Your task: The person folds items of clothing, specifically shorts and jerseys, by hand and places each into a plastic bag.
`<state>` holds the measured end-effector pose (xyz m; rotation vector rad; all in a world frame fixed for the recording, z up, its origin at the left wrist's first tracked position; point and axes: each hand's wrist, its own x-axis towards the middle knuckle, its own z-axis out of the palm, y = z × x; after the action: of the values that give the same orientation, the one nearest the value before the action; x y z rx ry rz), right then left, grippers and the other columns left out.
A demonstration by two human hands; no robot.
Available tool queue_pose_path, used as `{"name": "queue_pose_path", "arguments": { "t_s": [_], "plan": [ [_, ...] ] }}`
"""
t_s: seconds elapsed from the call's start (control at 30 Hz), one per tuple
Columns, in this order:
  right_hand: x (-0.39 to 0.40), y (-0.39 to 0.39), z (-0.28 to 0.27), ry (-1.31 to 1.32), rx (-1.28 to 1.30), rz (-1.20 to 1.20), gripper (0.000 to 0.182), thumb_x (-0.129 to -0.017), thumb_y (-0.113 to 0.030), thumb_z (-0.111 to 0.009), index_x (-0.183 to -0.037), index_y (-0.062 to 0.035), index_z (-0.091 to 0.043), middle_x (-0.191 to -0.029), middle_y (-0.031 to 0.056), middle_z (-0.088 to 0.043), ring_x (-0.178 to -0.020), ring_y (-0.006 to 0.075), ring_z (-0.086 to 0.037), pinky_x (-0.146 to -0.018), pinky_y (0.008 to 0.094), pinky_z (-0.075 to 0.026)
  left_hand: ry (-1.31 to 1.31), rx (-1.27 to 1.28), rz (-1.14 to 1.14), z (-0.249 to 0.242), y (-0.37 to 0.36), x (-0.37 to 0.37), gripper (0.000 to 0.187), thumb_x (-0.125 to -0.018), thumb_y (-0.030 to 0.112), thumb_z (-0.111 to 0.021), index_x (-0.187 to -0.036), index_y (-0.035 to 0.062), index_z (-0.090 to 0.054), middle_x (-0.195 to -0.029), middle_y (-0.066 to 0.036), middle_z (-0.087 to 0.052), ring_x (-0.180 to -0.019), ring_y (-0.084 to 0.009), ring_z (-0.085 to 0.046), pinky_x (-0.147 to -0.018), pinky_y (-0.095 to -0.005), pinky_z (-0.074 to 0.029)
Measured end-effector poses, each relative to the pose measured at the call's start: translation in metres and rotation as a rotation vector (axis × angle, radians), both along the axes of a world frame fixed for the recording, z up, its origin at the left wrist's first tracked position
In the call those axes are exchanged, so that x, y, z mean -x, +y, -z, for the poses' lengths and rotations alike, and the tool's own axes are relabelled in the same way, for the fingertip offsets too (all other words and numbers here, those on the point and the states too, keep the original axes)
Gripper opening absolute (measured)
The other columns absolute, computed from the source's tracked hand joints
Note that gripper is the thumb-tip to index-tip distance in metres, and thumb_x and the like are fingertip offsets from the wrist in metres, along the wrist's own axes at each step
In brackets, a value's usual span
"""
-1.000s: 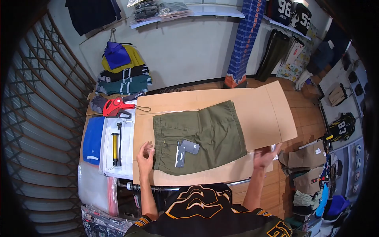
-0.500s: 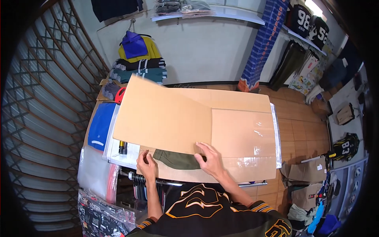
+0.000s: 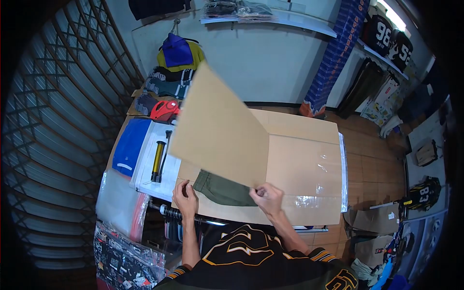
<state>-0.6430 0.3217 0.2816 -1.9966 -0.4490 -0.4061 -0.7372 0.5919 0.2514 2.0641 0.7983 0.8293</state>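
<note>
A large cardboard flap stands tilted up on its crease over the left half of a flat cardboard board. My right hand pinches the flap's lower edge near the crease. Under the flap lies a dark green folded garment; its upper part is hidden, so its kind cannot be told. At the garment's left side, my left hand rests by the board's front edge. Its fingers are loosely curled and apart, with nothing visible in them.
Left of the board lie a yellow-and-black hand pump, a red tape dispenser and a blue packed garment. A clothes rail runs below the front edge. Cardboard boxes stand on the floor at right.
The flap has swung up more steeply, uncovering the pump and tape dispenser. My right hand has gone from resting at the flap's edge to pinching it. The view has shifted slightly.
</note>
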Motion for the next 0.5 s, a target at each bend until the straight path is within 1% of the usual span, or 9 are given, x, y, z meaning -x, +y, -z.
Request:
{"name": "queue_pose_path", "arguments": {
  "t_s": [0.03, 0.1, 0.13, 0.17, 0.23, 0.37, 0.4, 0.47, 0.5],
  "plan": [
    [0.003, -0.006, 0.000, 0.000, 0.002, 0.003, 0.017, -0.076, -0.007, -0.082, -0.072, -0.0043, -0.066, -0.064, 0.0064, -0.066, -0.056, 0.0146, -0.065, -0.055, 0.0280, -0.050, 0.001, -0.001, 0.001, -0.001, 0.000, 0.000, 0.020, -0.092, 0.010, -0.062, -0.106, -0.0011, -0.071, -0.103, -0.016, -0.071, -0.102, -0.0333, -0.063, -0.090, -0.0431, -0.050],
    [0.010, -0.021, -0.003, 0.062, -0.049, 0.095, 0.023, -0.084, -0.007, -0.080, -0.067, -0.0014, -0.064, -0.059, 0.0071, -0.065, -0.050, 0.0084, -0.061, -0.045, 0.0242, -0.045, -0.003, -0.004, 0.010, 0.000, 0.001, -0.003, 0.019, -0.092, 0.009, -0.062, -0.105, -0.0013, -0.071, -0.102, -0.016, -0.071, -0.102, -0.0334, -0.063, -0.091, -0.0431, -0.050],
    [0.015, -0.034, 0.023, 0.244, -0.056, 0.100, 0.024, -0.091, -0.008, -0.073, -0.071, 0.0020, -0.065, -0.062, 0.0068, -0.067, -0.052, 0.0082, -0.061, -0.049, 0.0240, -0.048, -0.028, 0.039, 0.013, 0.004, 0.003, -0.003, 0.020, -0.091, 0.008, -0.063, -0.108, -0.0014, -0.070, -0.105, -0.016, -0.070, -0.105, -0.0341, -0.062, -0.092, -0.0438, -0.049],
    [0.022, -0.036, 0.022, 0.240, -0.056, 0.106, 0.024, -0.091, -0.008, -0.073, -0.071, 0.0020, -0.065, -0.062, 0.0068, -0.067, -0.052, 0.0082, -0.061, -0.049, 0.0240, -0.048, -0.053, 0.083, 0.016, 0.004, 0.003, -0.005, 0.022, -0.091, 0.008, -0.064, -0.110, -0.0016, -0.069, -0.107, -0.016, -0.069, -0.107, -0.0348, -0.062, -0.094, -0.0445, -0.048],
    [0.035, -0.041, 0.018, 0.380, -0.309, 0.121, 0.026, -0.097, -0.008, -0.066, -0.075, 0.0055, -0.066, -0.064, 0.0076, -0.068, -0.056, 0.0080, -0.062, -0.052, 0.0236, -0.050, -0.046, -0.007, -0.004, 0.006, 0.001, -0.008, 0.024, -0.090, 0.007, -0.065, -0.112, -0.0015, -0.067, -0.110, -0.017, -0.068, -0.109, -0.0356, -0.061, -0.096, -0.0453, -0.047],
    [0.037, -0.037, 0.010, 0.372, -0.223, 0.075, 0.018, -0.099, -0.009, -0.063, -0.091, 0.0067, -0.069, -0.074, 0.0107, -0.071, -0.064, 0.0115, -0.066, -0.059, 0.0261, -0.054, -0.039, -0.157, 0.013, -0.029, -0.027, -0.019, 0.029, -0.089, 0.007, -0.068, -0.117, -0.0013, -0.063, -0.117, -0.018, -0.063, -0.112, -0.0375, -0.059, -0.100, -0.0468, -0.044],
    [0.029, -0.033, 0.011, 0.374, -0.223, 0.079, 0.018, -0.099, -0.009, -0.063, -0.091, 0.0067, -0.069, -0.074, 0.0107, -0.071, -0.064, 0.0115, -0.066, -0.059, 0.0261, -0.054, -0.092, -0.080, 0.079, -0.028, -0.031, -0.024, 0.029, -0.089, 0.007, -0.068, -0.116, -0.0016, -0.064, -0.115, -0.018, -0.064, -0.112, -0.0368, -0.059, -0.100, -0.0462, -0.045],
    [0.003, -0.022, 0.011, 0.152, -0.100, 0.079, 0.013, -0.097, -0.003, -0.060, -0.102, 0.0054, -0.069, -0.087, 0.0155, -0.074, -0.072, 0.0190, -0.071, -0.066, 0.0302, -0.057, -0.135, -0.005, 0.230, -0.036, -0.047, -0.033, 0.031, -0.088, 0.007, -0.068, -0.118, -0.0009, -0.063, -0.118, -0.019, -0.064, -0.113, -0.0362, -0.059, -0.101, -0.0457, -0.045],
    [-0.009, -0.017, 0.003, 0.138, -0.007, 0.070, 0.018, -0.093, 0.002, -0.057, -0.106, 0.0039, -0.069, -0.094, 0.0173, -0.074, -0.081, 0.0245, -0.072, -0.073, 0.0325, -0.057, -0.124, 0.004, 0.312, -0.046, -0.057, -0.036, 0.032, -0.088, 0.008, -0.068, -0.119, -0.0005, -0.063, -0.119, -0.019, -0.063, -0.114, -0.0363, -0.059, -0.102, -0.0457, -0.045]
  ]
}}
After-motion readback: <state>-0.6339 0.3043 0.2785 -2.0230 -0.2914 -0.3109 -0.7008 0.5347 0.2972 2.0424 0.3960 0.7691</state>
